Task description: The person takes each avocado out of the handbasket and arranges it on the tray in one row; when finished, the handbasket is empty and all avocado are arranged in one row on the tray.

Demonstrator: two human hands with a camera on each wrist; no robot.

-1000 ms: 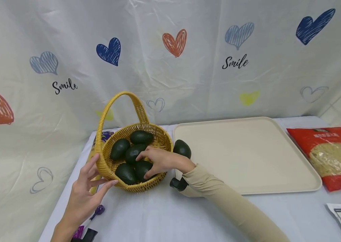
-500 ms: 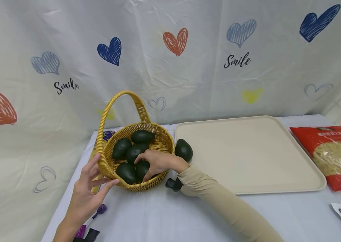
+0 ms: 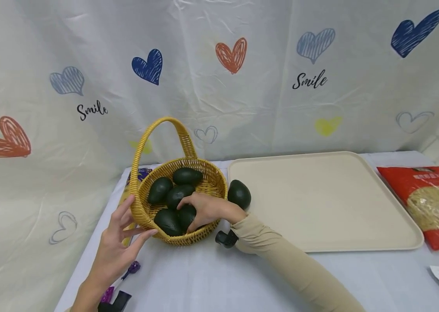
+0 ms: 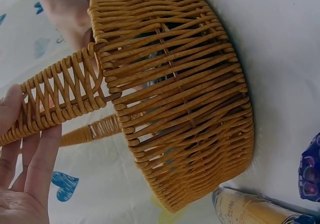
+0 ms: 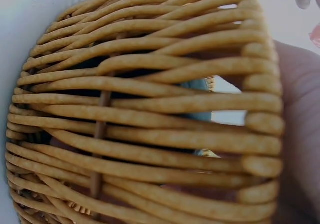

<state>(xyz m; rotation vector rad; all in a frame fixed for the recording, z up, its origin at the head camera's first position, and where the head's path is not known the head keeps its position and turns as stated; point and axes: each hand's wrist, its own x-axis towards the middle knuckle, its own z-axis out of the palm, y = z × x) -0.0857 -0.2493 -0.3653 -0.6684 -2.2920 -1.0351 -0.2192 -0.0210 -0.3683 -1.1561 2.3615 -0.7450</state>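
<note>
Avocado (image 3: pixel 186 215) inside the wicker basket (image 3: pixel 144 212) sits under our right hand (image 3: pixel 203 209), whose fingers curl around it among four other avocados (image 3: pixel 159 190). Our left hand (image 3: pixel 120 247) rests against the basket's near outer wall, fingers straight and spread, thumb touching the weave; it holds nothing. In the left wrist view, the fingers (image 4: pixel 31 160) lie beside the basket handle (image 4: pixel 60 98). One more avocado (image 3: pixel 239 194) lies just beyond our right wrist, at the edge of a beige tray (image 3: pixel 321 199). A red noodle packet (image 3: pixel 429 203) lies far right on the tabletop (image 3: pixel 204 281).
</note>
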